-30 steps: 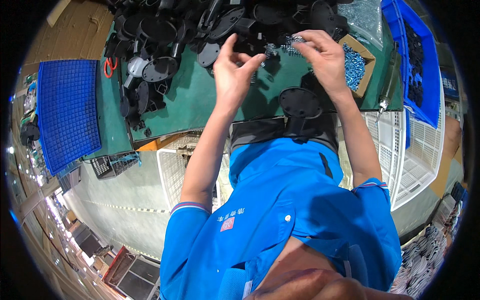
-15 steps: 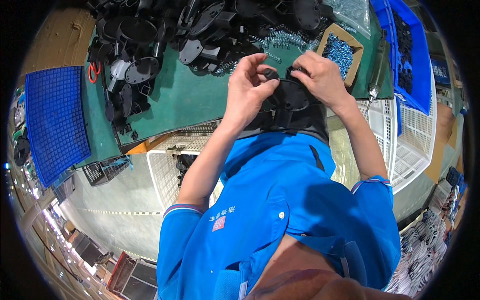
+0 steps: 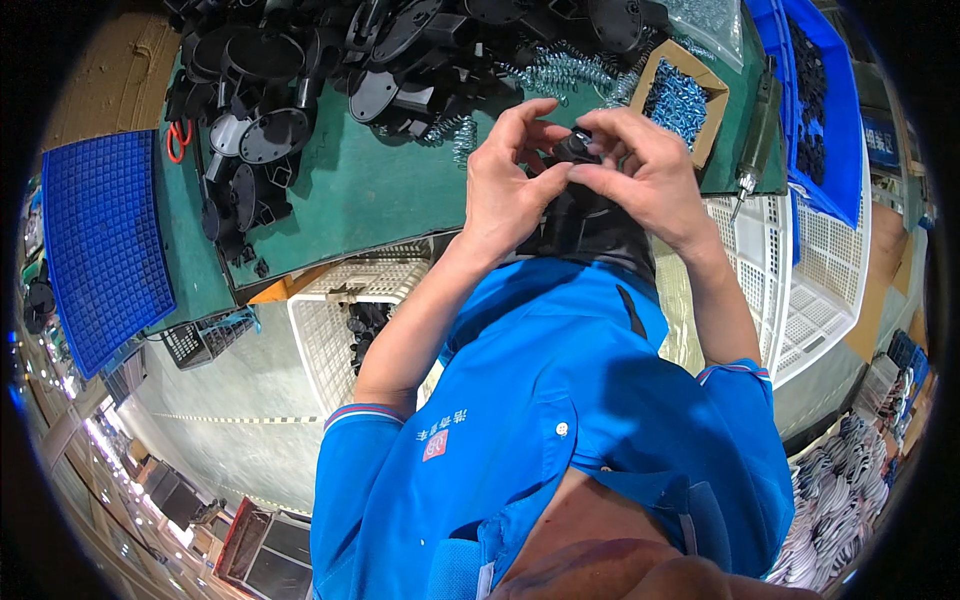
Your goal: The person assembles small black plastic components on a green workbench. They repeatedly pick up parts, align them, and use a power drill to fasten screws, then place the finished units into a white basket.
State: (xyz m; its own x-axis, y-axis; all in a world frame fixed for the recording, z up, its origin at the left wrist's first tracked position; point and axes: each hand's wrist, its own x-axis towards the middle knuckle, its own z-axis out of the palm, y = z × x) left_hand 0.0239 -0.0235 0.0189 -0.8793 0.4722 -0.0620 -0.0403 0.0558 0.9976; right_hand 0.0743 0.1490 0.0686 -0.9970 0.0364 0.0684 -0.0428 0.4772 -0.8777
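Observation:
At the table's front edge my two hands meet around a small black plastic part (image 3: 574,149). My left hand (image 3: 505,185) grips it from the left, thumb and fingers closed. From the right, my right hand (image 3: 650,178) pinches at the same part, its thumb tip close to the left thumb. Below the hands is a larger black plastic piece (image 3: 578,212), mostly covered by them and hard to tell from the dark trousers. Metal coil springs (image 3: 560,75) lie just beyond my hands. A cardboard box (image 3: 715,118) of bluish screws (image 3: 676,105) stands beyond the right hand.
Black plastic parts (image 3: 270,135) with round discs are heaped across the green table (image 3: 350,215). Red-handled scissors (image 3: 178,141) and a blue grid mat (image 3: 105,240) lie left. A power screwdriver (image 3: 757,140), a blue bin (image 3: 850,180) and white crates (image 3: 825,290) are at right.
My hands have drawn together, and the right hand has turned inward onto the small black part. The round black disc that showed between them is now mostly covered.

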